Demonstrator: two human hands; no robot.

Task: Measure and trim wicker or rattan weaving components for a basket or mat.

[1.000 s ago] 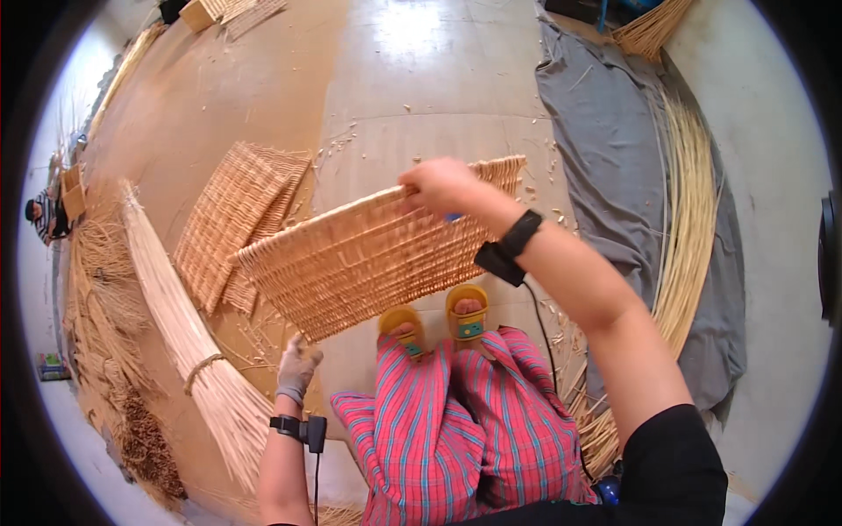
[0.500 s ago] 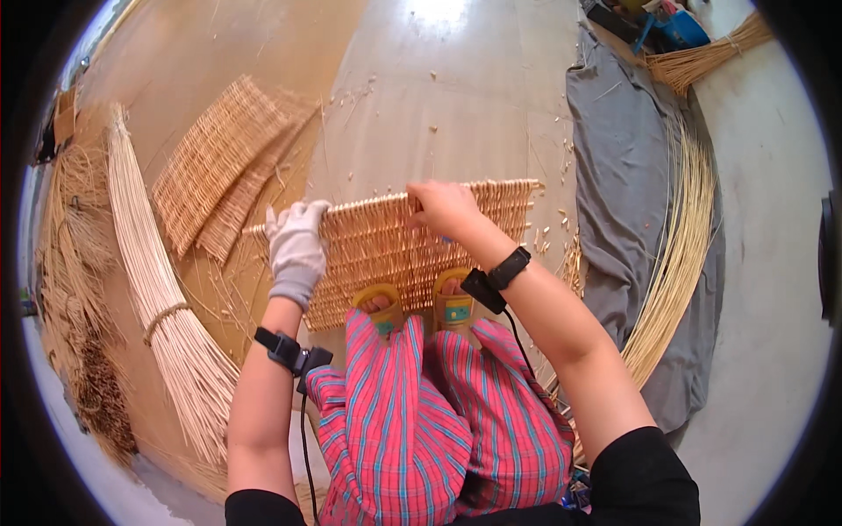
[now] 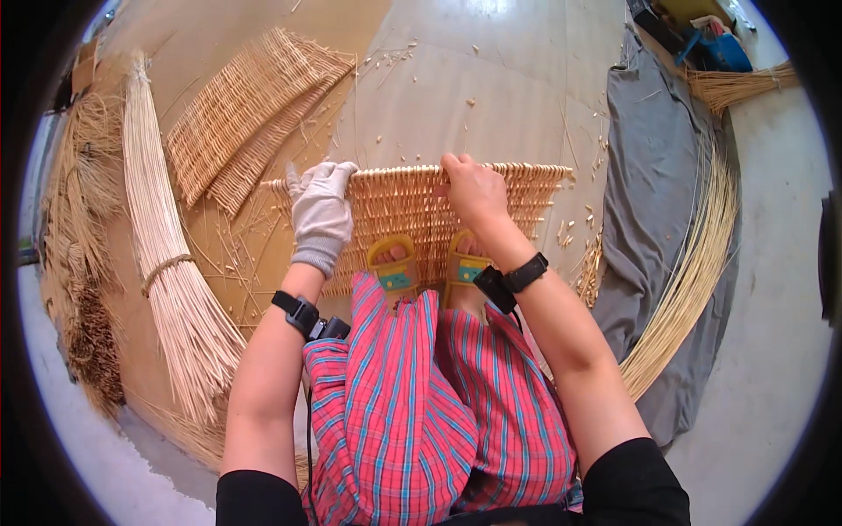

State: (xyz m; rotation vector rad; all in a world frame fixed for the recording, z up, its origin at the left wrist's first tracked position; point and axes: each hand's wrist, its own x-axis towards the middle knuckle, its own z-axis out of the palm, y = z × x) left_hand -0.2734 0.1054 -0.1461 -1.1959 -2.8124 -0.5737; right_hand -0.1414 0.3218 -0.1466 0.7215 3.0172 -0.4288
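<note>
A tan woven wicker panel [image 3: 399,203] stands tilted on the floor in front of my feet, its long upper rim running almost level from left to right. My left hand [image 3: 323,209], in a pale glove, is closed over that rim near its left end. Bare, my right hand [image 3: 476,188] grips the same rim right of the middle, its thumb side toward the left hand. The fingers behind the panel are hidden. My feet in yellow sandals [image 3: 394,266] are against the panel's lower part, which they partly cover.
Two more woven panels [image 3: 250,101] lie overlapping at the far left. A tied bundle of pale rods [image 3: 162,237] lies left of me, beside darker brushy bundles [image 3: 83,210]. On the right, thin yellowish rods [image 3: 688,272] rest on a grey cloth [image 3: 645,175]. Cut bits litter the floor.
The panel's upper rim has come from a slant to nearly level, with its left end raised. Both hands still hold it. The surroundings have shifted up and rightward in view.
</note>
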